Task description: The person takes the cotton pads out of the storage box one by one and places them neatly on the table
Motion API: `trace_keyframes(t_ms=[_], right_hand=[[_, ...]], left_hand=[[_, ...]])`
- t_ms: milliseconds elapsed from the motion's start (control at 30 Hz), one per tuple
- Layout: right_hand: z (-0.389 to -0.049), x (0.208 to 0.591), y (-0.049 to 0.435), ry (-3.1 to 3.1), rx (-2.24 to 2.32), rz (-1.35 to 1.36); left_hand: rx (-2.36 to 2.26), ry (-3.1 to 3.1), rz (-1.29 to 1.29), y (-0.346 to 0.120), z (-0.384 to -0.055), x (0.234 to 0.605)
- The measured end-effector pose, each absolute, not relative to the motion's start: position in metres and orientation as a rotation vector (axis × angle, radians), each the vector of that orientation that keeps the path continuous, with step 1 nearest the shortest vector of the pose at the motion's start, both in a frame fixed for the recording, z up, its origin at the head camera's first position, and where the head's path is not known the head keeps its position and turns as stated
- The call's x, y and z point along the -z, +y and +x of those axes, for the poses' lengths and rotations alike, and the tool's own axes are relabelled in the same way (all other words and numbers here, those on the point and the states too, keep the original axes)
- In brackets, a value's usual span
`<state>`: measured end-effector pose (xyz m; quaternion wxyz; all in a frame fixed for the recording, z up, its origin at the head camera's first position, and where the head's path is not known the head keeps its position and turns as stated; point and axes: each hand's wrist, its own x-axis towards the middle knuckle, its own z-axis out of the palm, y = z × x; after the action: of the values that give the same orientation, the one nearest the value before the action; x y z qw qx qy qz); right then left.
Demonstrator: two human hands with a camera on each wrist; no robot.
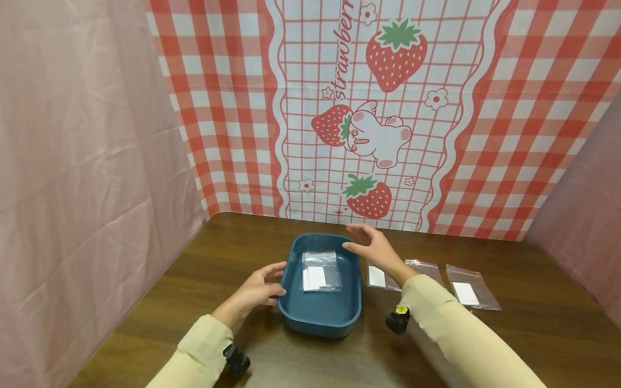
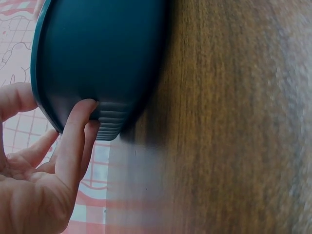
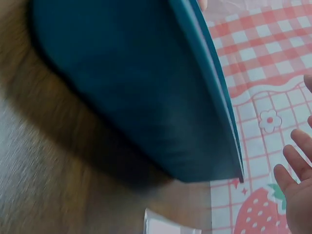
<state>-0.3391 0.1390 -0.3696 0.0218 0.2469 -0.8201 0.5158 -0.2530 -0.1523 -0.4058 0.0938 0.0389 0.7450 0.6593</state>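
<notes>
Dark teal plastic, the outer left wall of a deep, round-cornered rectangular basin point(image 1: 320, 327), is touched by the extended fingertips of the left hand point(image 1: 252, 292); its fingers are loosely parted and nothing is gripped. The right hand point(image 1: 375, 250), fingers spread and nothing held, is raised by the basin's far right corner, apart from its wall in the right wrist view, where the hand is cut off by the frame. The basin is set upright on a brown wood-grain table point(image 1: 184, 318), mouth turned upward, long axis directed from near to far; in both wrist views it is cropped, and in the right one blurred. Inside, clear plastic bags with white rectangular inserts point(image 1: 317, 276) are overlapped, their number hard to make out. To the right, three similar flat bags point(image 1: 469, 288) are laid in a row; the middle one is partly hidden by the cream sleeve point(image 1: 466, 328).
</notes>
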Motion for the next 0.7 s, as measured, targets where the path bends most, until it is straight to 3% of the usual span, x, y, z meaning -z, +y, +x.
trace_keyframes(t_ms=[433, 700], right_hand=[[-0.335, 0.344, 0.100, -2.566, -1.623, 0.829], [-0.352, 0.350, 0.080, -2.623, -1.605, 0.834]], left_hand=[[-1.978, 2.196, 0.146, -0.152, -0.255, 0.408], [-1.981, 2.201, 0.133, -0.154, -0.254, 0.406]])
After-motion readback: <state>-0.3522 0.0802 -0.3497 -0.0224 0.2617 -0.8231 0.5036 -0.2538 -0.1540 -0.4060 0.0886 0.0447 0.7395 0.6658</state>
